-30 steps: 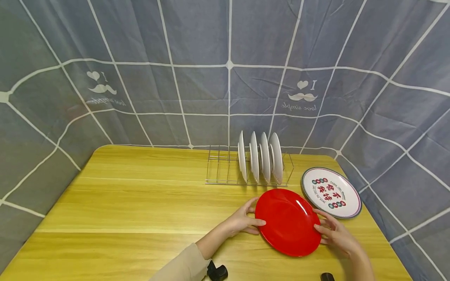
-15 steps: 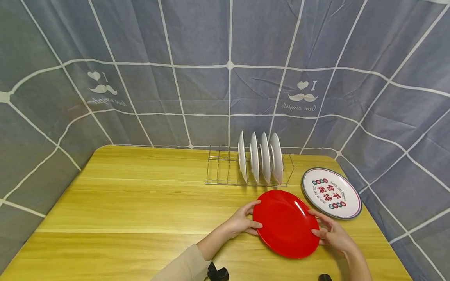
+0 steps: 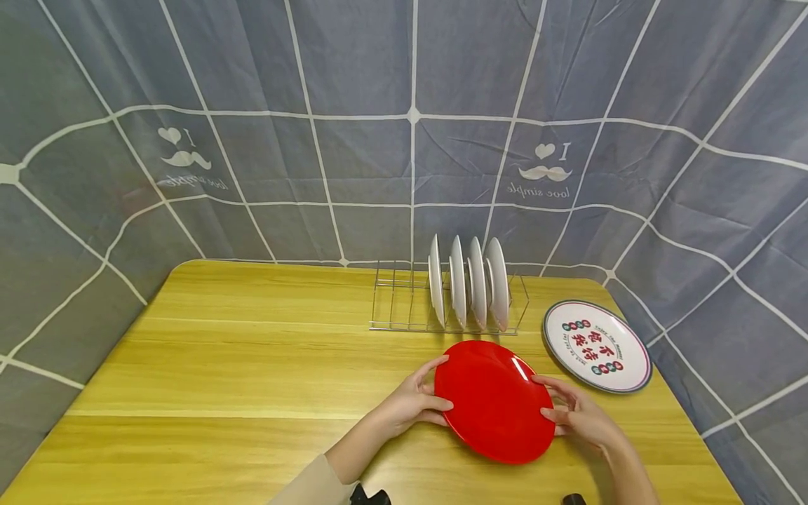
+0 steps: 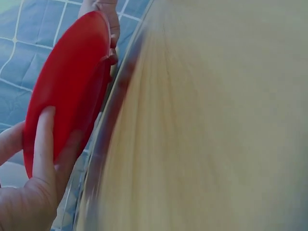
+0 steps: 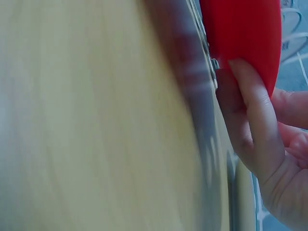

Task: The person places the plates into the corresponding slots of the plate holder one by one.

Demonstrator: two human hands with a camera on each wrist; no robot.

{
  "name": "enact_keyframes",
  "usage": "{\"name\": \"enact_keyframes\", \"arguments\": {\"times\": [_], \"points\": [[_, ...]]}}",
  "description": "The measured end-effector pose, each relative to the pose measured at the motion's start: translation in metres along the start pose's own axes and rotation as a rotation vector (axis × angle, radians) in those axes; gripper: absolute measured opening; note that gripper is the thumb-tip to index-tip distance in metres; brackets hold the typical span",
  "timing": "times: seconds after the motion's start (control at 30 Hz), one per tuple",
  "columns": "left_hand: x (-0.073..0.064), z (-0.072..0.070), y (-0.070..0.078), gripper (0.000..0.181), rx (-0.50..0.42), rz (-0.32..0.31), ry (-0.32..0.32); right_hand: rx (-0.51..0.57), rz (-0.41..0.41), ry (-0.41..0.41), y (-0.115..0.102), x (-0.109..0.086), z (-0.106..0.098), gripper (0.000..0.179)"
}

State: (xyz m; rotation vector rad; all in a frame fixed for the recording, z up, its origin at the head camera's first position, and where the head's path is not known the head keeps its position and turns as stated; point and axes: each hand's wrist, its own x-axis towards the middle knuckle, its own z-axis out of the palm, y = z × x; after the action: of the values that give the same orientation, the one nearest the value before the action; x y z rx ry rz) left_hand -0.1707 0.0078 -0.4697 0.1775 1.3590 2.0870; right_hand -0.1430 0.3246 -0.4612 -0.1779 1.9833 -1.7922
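Note:
A glossy red plate is held by both hands above the table, its face turned up toward the head camera. My left hand grips its left rim, thumb on the face and other fingers beneath. On the opposite rim, my right hand pinches the plate the same way. The left wrist view shows the underside of the red plate with left-hand fingers spread against it. In the right wrist view, right-hand fingers press under the rim of the red plate.
Behind the red plate stands a wire dish rack with several white plates upright in its right part. A white plate with red characters lies at the right, seemingly stacked. The wooden table meets a grey checked curtain.
Both hands have carried the red plate a little to the left, away from the patterned plate. The grip looks the same, and the rack and other plates stay where they were.

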Motion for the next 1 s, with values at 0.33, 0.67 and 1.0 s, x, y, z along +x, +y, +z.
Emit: {"name": "enact_keyframes", "arguments": {"times": [0.33,0.67,1.0], "points": [[-0.028,-0.014,0.012,0.079,-0.074,0.032,0.01,0.084,0.036,-0.084,-0.005,0.024,0.023,0.057],[-0.056,-0.018,0.038,0.082,-0.058,0.122,0.096,0.083,0.013,-0.149,-0.011,0.051,0.044,0.06],[-0.079,-0.033,0.082,0.08,0.017,0.209,0.213,-0.136,-0.196,0.363,-0.049,0.071,0.014,0.045]]}}
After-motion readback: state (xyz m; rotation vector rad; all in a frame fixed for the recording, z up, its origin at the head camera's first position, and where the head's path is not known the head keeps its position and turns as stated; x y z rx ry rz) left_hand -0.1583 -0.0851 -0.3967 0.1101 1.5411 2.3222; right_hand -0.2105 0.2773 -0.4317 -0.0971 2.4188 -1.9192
